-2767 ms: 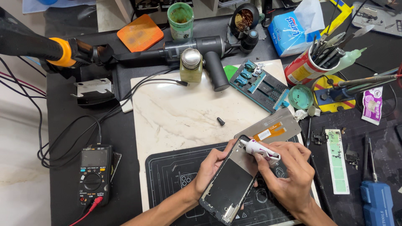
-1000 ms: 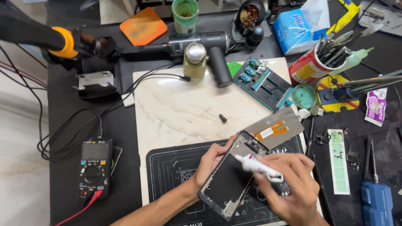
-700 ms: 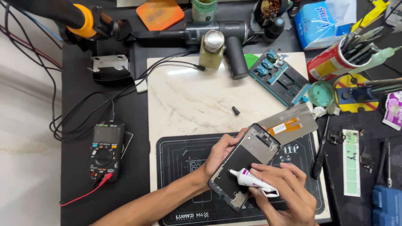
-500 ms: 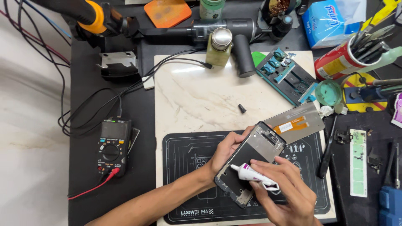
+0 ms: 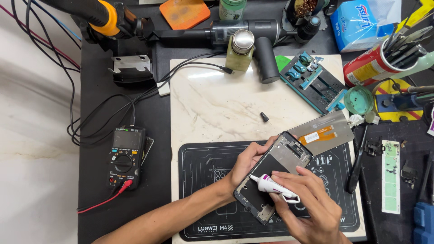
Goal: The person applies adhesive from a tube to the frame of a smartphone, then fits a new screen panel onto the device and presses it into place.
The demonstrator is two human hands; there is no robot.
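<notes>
1. While the left hand (image 5: 246,160) grips the left edge of the phone frame (image 5: 275,174), the frame lies tilted on the black mat (image 5: 199,180), near centre.
2. Closed around a white tube (image 5: 273,186), the right hand (image 5: 307,203) presses its nozzle against the frame's left edge.
3. Just right of the frame lies a screen panel (image 5: 323,135); far left stands a multimeter (image 5: 124,156).

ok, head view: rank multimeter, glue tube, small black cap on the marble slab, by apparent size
1. multimeter, clearly largest
2. glue tube in the right hand; partly covered by fingers, so its full length is unsure
3. small black cap, smallest
</notes>
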